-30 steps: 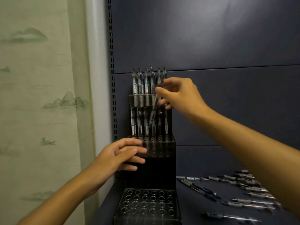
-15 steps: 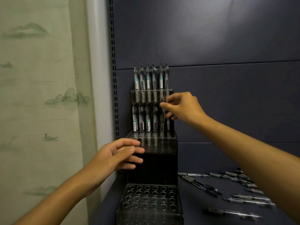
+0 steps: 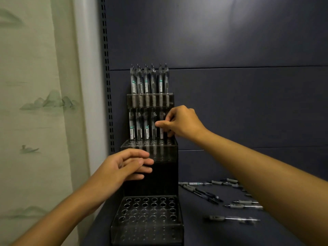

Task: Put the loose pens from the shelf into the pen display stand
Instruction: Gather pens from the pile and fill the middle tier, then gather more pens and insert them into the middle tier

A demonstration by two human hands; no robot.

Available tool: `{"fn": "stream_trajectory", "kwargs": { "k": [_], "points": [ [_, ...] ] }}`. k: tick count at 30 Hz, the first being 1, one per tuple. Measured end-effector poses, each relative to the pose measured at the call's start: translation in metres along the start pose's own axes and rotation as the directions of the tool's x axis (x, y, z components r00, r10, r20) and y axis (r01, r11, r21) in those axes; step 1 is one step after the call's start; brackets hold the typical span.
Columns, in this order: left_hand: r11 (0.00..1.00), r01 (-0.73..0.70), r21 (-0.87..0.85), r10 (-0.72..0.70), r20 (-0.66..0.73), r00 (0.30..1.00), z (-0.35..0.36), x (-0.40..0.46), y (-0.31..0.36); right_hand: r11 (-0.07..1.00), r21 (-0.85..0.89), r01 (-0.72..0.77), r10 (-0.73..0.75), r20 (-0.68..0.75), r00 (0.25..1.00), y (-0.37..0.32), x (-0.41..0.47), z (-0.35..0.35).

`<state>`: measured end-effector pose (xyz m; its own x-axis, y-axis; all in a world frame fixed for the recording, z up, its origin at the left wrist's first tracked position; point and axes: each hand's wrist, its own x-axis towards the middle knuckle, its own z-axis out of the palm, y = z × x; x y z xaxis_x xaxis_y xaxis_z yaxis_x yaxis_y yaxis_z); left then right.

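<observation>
Seating a pen in the display stand's middle tier, it is pinched by right-hand fingers; the stand is steadied by the open left hand.

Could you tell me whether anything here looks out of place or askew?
Nothing looks damaged. Loose pens lie scattered at mixed angles on the shelf beside the display stand, whose lowest tier of holes is unfilled.

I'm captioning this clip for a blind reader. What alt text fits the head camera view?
A person's right hand pinches a pen standing in the middle tier of a black pen display stand, while the left hand rests open against the stand's side. The top tier holds upright pens, the bottom tier's holes are empty, and loose pens lie on the dark shelf to the right.
</observation>
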<state>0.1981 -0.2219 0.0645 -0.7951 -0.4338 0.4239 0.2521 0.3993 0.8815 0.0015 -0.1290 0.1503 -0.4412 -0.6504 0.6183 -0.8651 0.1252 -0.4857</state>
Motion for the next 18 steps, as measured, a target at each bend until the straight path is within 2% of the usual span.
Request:
{"fn": "stream_trajectory", "kwargs": {
  "k": [2, 7, 10, 12, 15, 18],
  "points": [
    [1.0, -0.02, -0.002, 0.02, 0.03, 0.999, 0.004, 0.002, -0.001, 1.0, -0.022, 0.005, -0.005, -0.006, 1.0, 0.002, -0.008, -0.006],
    [0.992, -0.097, 0.076, 0.086, 0.136, 0.987, 0.039, 0.017, 0.001, 0.993, 0.067, 0.102, -0.098, -0.05, 0.994, 0.03, -0.063, -0.044],
    [0.954, -0.182, 0.24, 0.117, 0.26, 0.959, 0.079, 0.024, 0.002, 0.998, 0.003, 0.06, -0.06, -0.062, 0.996, 0.073, -0.106, -0.065],
    [0.913, -0.221, 0.342, 0.101, 0.337, 0.936, 0.115, 0.025, -0.001, 0.995, -0.099, -0.012, 0.02, 0.072, 0.997, 0.111, -0.131, -0.074],
    [0.849, -0.249, 0.466, 0.042, 0.41, 0.911, 0.172, 0.031, -0.014, 0.963, -0.262, -0.069, 0.147, 0.295, 0.944, 0.169, -0.164, -0.083],
    [0.762, -0.262, 0.592, -0.047, 0.455, 0.889, 0.224, 0.047, -0.03, 0.945, -0.318, -0.075, 0.2, 0.381, 0.903, 0.218, -0.19, -0.1]
  ]
}}
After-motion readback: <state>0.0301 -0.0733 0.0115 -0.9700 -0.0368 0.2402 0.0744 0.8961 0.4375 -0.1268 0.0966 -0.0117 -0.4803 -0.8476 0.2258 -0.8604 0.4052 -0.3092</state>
